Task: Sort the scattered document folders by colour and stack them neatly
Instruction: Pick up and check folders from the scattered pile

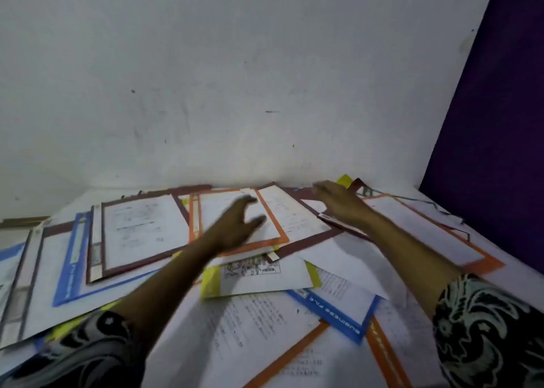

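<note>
- Head view: a heap (265, 328) of scattered folders with white sheets is spread over the lower half of the picture, and the folders overlap at all angles.
- The left hand (235, 225) is held open at the middle of the heap, with thumb and fingers spread. Nothing is gripped.
- An orange folder (282, 236) lies under that hand. Whether it is touched cannot be told through the blur.
- The right hand (338, 202) is seen at 2 o'clock from the left one, flat, with fingers stretched out and nothing held.
- A maroon folder (300, 195) lies at its fingertips, at the far edge of the heap.
- From the orange folder, a second maroon one (141, 228) is seen at 9 o'clock, with a blue folder (70, 264) partly under it.
- A yellow folder (210, 281) lies at 6 o'clock.
- A blue file (338, 314) marked "BUSINESS FILE" lies at 5 o'clock.
- Both forearms are bare and end in patterned sleeves (485, 328).
- A white wall (235, 78) fills 12 o'clock, and a purple panel (500, 122) stands at 2 o'clock.
</note>
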Available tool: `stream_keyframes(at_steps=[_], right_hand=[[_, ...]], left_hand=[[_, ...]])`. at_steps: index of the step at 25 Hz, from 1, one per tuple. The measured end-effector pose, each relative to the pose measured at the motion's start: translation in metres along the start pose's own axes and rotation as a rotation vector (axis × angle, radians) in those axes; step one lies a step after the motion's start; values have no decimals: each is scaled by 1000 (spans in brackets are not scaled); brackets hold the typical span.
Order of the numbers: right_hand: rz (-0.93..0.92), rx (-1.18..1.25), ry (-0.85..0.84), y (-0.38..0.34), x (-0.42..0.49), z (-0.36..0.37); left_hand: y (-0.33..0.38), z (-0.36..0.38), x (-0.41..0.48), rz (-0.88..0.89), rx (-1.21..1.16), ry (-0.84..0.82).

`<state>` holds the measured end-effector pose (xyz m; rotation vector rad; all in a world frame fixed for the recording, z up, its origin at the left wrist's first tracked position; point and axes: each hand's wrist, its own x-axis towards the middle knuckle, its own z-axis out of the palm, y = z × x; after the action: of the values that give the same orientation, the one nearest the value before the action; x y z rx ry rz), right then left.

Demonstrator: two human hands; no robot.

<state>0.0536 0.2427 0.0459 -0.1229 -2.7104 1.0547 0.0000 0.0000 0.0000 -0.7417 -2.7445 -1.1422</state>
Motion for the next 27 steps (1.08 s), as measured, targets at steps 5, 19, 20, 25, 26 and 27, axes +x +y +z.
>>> stream_keyframes(at_steps=[5,19,20,25,26,27], right_hand=[[88,87,-104,34,-20,55],[53,-666,-283,43,-19,123],[-53,-723,-167,41,-27,125],[-432,-794,239,49,-35,135],[-401,-800,210,51,-34,136],[-392,-814,190,53,-33,137]], left_hand=[[-48,59,-27,-36,431,-296],[-63,60,-34,-214,507,35],[-63,60,-35,-211,490,42],[-64,55,-38,-183,330,145],[-65,53,-38,-180,303,165],[-66,51,-39,-185,263,188]])
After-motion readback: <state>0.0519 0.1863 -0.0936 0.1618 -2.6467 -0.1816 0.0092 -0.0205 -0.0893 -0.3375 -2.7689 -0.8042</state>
